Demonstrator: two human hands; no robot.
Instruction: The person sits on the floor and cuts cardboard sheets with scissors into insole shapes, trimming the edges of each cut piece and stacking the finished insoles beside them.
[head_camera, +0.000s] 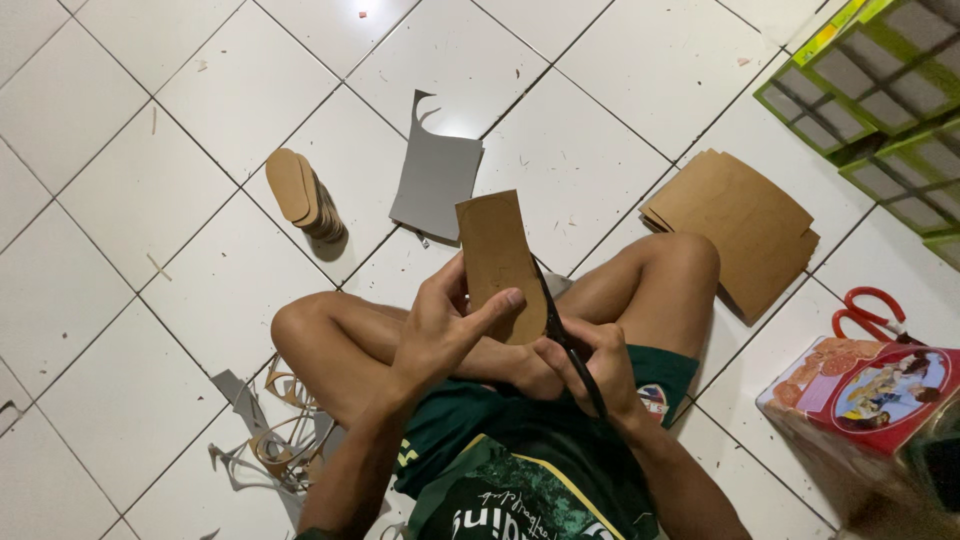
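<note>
Cardboard piece (497, 262) between left hand (440, 325) and scissors (565, 340) in right hand (590, 365).

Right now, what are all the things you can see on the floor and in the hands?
cardboard piece: one, brown, held up in left hand
black scissors: one pair, in right hand, at the piece's edge
stack of cut shapes: one, tan, floor upper left
grey sheet: one, floor centre
brown sheets: one pile, floor right
red scissors: one pair, far right
picture box: one, colourful, lower right
green crates: several, top right
scraps: many, grey and tan, lower left
left hand: one
right hand: one
</note>
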